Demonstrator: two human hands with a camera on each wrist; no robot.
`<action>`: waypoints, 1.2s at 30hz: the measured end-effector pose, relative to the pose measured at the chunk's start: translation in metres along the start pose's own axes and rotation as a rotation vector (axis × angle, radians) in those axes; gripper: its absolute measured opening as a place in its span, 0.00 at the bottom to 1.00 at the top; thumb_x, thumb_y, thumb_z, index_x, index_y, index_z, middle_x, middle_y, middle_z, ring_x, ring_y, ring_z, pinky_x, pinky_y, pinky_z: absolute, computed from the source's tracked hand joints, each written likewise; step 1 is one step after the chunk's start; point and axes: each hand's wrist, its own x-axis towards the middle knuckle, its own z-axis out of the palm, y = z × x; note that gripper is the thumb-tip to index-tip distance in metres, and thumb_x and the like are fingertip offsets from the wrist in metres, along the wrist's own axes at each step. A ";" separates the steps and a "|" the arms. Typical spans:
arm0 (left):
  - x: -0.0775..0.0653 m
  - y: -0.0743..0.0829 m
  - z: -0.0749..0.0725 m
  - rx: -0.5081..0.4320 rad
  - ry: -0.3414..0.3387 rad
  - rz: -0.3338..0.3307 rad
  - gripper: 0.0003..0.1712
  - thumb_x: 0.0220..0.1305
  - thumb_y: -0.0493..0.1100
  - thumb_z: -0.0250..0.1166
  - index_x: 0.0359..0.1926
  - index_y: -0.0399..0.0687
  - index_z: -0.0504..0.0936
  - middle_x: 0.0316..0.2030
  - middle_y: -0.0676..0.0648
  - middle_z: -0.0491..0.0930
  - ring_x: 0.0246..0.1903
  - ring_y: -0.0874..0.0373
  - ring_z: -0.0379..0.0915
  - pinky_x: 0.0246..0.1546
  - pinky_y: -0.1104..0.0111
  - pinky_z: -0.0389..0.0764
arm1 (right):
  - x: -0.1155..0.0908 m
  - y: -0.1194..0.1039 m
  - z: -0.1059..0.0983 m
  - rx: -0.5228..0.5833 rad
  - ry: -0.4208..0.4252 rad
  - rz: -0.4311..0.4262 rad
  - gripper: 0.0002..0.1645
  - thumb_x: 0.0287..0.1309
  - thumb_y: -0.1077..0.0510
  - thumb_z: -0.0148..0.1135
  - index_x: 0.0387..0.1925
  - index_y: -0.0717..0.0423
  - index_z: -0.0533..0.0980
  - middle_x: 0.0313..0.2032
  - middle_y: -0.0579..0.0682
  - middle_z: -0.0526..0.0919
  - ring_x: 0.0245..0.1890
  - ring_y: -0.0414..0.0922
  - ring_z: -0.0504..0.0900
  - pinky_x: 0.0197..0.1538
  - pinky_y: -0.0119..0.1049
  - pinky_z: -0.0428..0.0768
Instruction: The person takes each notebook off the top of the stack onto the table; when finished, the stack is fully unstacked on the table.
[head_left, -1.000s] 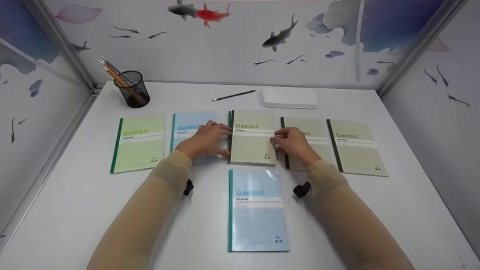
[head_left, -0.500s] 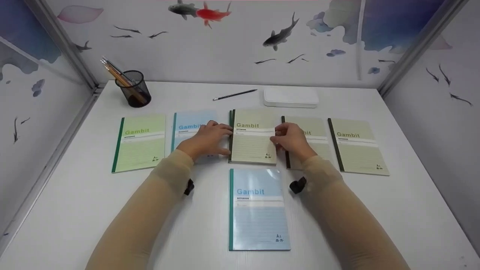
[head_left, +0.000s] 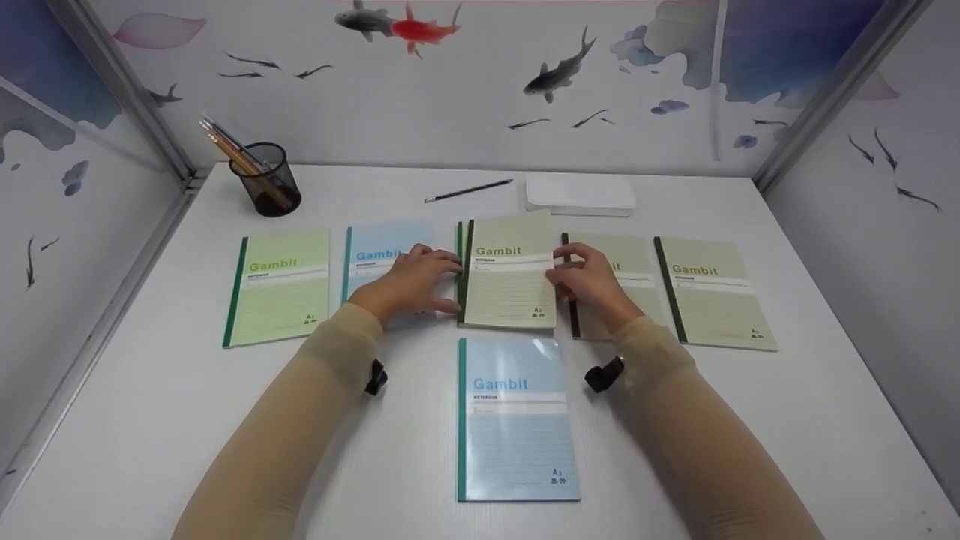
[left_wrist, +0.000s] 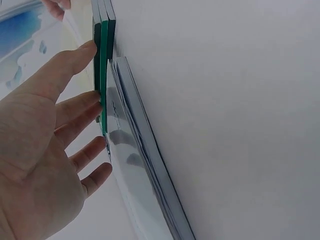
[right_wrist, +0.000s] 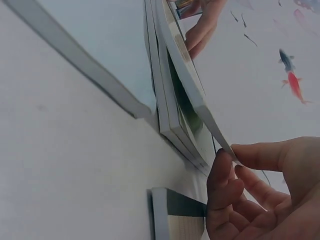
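A stack of notebooks lies in the middle of the table, a beige notebook [head_left: 511,289] on top. My right hand [head_left: 592,279] pinches this top notebook's right edge between thumb and fingers. In the right wrist view that edge is tilted up off a green-covered notebook [right_wrist: 184,102] beneath. My left hand [head_left: 409,279], fingers spread, rests its fingertips against the stack's spine side, above a blue notebook [head_left: 360,266]. The left wrist view has the stacked spines [left_wrist: 104,65] by the thumb and fingers. Partly under my right hand is another beige notebook [head_left: 637,300].
A blue notebook [head_left: 517,442] lies in front of the stack. A green notebook [head_left: 281,292] is at the left, a beige one [head_left: 716,300] at the right. Behind stand a mesh pencil cup [head_left: 266,180], a pencil [head_left: 469,191] and a white case [head_left: 580,196].
The top beige notebook has shifted slightly right and its right edge has risen, drawn by my right hand. A green cover now shows beside its spine. My left hand stays put.
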 end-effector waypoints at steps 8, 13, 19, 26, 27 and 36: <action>0.001 -0.003 0.003 0.005 0.014 0.005 0.41 0.61 0.60 0.75 0.72 0.54 0.74 0.76 0.53 0.65 0.76 0.47 0.51 0.78 0.47 0.55 | -0.006 0.002 -0.006 0.070 0.008 0.058 0.31 0.64 0.58 0.68 0.67 0.50 0.70 0.32 0.43 0.85 0.32 0.39 0.82 0.37 0.32 0.80; 0.000 -0.002 0.002 0.002 0.011 -0.001 0.41 0.61 0.58 0.75 0.71 0.53 0.74 0.75 0.52 0.66 0.75 0.46 0.52 0.77 0.48 0.56 | -0.012 0.007 -0.010 0.128 0.005 0.040 0.31 0.64 0.59 0.67 0.67 0.51 0.70 0.32 0.43 0.85 0.28 0.39 0.82 0.33 0.31 0.77; 0.002 0.001 0.003 -0.014 -0.004 -0.013 0.41 0.61 0.58 0.74 0.72 0.54 0.73 0.76 0.53 0.65 0.76 0.47 0.52 0.78 0.47 0.54 | -0.023 0.014 -0.016 0.223 0.006 0.005 0.30 0.64 0.62 0.66 0.66 0.54 0.69 0.38 0.44 0.87 0.29 0.38 0.83 0.33 0.31 0.77; 0.000 0.003 0.002 -0.032 0.002 -0.041 0.42 0.60 0.59 0.75 0.73 0.56 0.73 0.76 0.55 0.65 0.76 0.48 0.51 0.79 0.49 0.54 | -0.041 0.023 -0.031 0.256 -0.017 -0.008 0.29 0.66 0.62 0.65 0.67 0.54 0.68 0.39 0.42 0.89 0.32 0.38 0.85 0.34 0.30 0.79; 0.000 0.003 0.002 -0.038 0.004 -0.045 0.42 0.60 0.58 0.76 0.73 0.56 0.73 0.76 0.55 0.65 0.77 0.48 0.51 0.79 0.49 0.54 | -0.045 0.025 -0.034 0.263 -0.024 -0.006 0.29 0.66 0.62 0.65 0.67 0.54 0.68 0.39 0.43 0.89 0.32 0.38 0.85 0.35 0.30 0.80; -0.003 0.005 0.001 -0.037 0.004 -0.025 0.41 0.61 0.57 0.74 0.73 0.55 0.72 0.76 0.54 0.64 0.76 0.48 0.51 0.78 0.49 0.54 | -0.076 0.041 -0.058 0.252 -0.093 0.032 0.29 0.68 0.62 0.64 0.66 0.52 0.65 0.43 0.44 0.88 0.35 0.37 0.86 0.38 0.31 0.82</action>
